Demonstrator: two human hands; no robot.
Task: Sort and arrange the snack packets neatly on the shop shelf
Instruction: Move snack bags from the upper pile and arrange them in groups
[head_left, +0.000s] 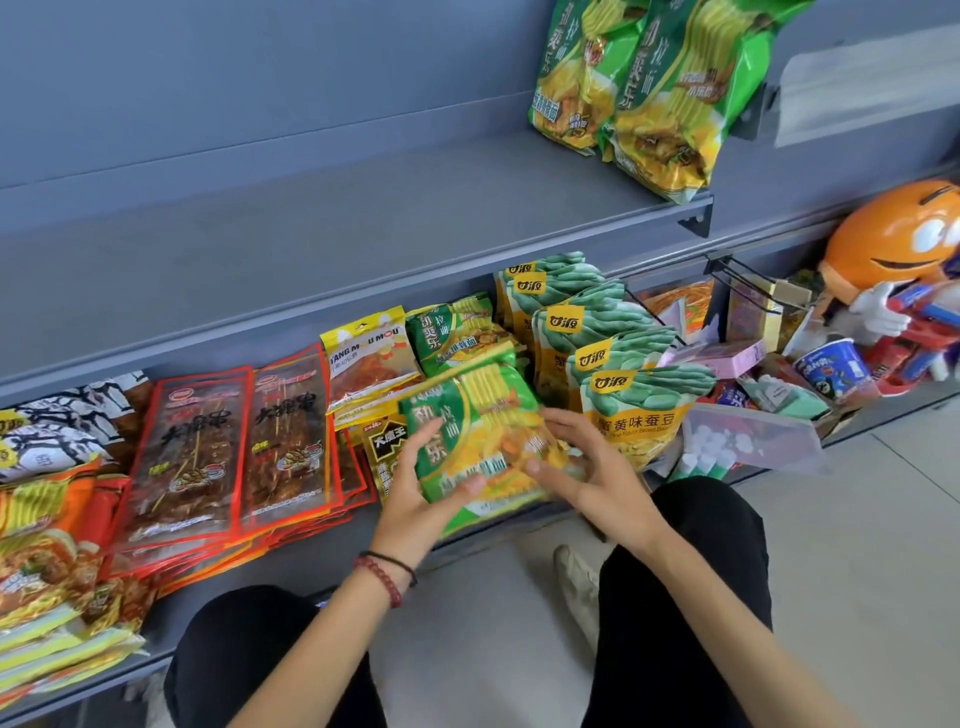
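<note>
Holding the green noodle packet (478, 441) at the front edge of the lower shelf (291, 561), my left hand (426, 499) and right hand (587, 467) half-open around its sides, I fear this loose grip lets it slide off the edge to the floor.

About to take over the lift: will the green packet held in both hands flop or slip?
Green packet probably bends: it is a soft film pouch. Its glossy surface may slide, hence left hand and right hand on opposite sides. Likely light.

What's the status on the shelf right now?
Left hand and right hand grip green noodle packet. Broad bean bags crowd its right.
</note>
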